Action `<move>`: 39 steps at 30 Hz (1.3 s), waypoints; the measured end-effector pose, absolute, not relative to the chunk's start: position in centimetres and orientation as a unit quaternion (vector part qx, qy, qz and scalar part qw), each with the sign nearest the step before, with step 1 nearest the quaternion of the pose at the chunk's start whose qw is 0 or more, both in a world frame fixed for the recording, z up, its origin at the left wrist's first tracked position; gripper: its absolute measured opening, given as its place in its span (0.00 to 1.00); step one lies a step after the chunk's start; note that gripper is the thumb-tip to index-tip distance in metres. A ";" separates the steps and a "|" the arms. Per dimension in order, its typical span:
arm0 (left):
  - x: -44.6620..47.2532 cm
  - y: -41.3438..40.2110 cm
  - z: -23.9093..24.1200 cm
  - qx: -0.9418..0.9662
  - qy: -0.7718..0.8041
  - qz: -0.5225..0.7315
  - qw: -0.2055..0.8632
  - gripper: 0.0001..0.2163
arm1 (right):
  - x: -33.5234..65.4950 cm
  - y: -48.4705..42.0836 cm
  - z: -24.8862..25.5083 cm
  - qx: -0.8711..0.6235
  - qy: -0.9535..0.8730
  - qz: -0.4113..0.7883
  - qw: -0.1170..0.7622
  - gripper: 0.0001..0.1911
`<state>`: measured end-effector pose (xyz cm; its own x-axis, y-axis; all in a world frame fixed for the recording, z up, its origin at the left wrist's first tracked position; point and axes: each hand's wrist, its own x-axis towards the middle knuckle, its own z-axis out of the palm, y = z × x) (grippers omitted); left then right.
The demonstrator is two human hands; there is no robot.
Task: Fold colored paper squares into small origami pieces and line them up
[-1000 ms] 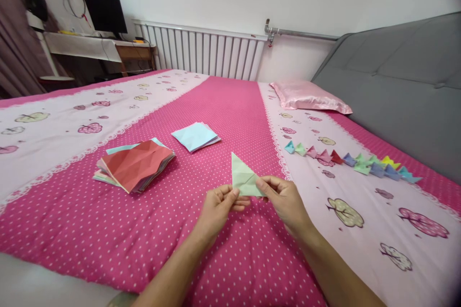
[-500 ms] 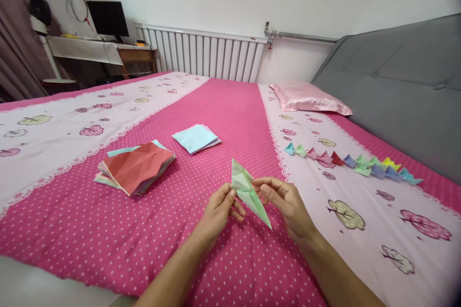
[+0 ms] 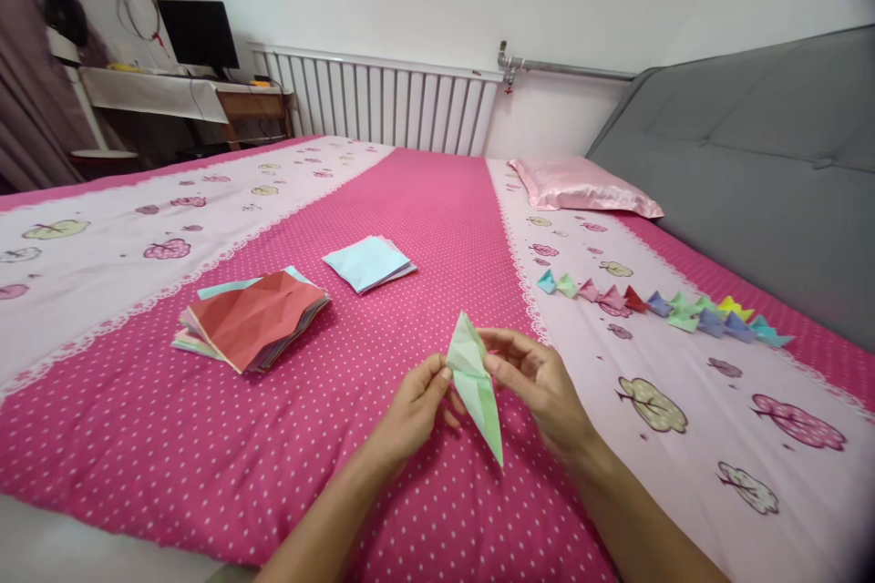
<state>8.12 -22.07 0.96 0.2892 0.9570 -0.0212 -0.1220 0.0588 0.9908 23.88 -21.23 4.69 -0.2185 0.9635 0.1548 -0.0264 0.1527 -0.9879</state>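
The folded pale-green paper point(image 3: 475, 383) is between the two hands, to the right of the left hand point(image 3: 414, 405) and to the left of the right hand point(image 3: 540, 387); both touch it, so neither is nearer. Its long axis runs from a far tip to a near tip, slanting slightly rightward toward the person. The left hand pinches the left edge near mid-length; the right hand holds the opposite edge, thumb showing, fingertips partly hidden. A red-topped paper stack point(image 3: 263, 317) and a light-blue-topped paper stack point(image 3: 369, 262) lie directly on the bedspread point(image 3: 157, 446), left of centre. Small folded-paper boats point(image 3: 612, 297) line its right side.
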 end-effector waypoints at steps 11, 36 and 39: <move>8.0 -21.9 0.5 0.510 0.422 0.432 0.613 0.15 | 23.9 -21.0 4.6 -0.415 -0.597 0.512 0.457 0.20; 9.4 -23.2 1.8 0.404 0.402 0.503 0.650 0.20 | 22.2 -21.7 2.9 -0.525 -0.633 0.336 0.459 0.09; 9.9 -23.8 1.9 0.412 0.379 0.513 0.651 0.23 | 22.1 -21.9 2.8 -0.535 -0.631 0.302 0.473 0.11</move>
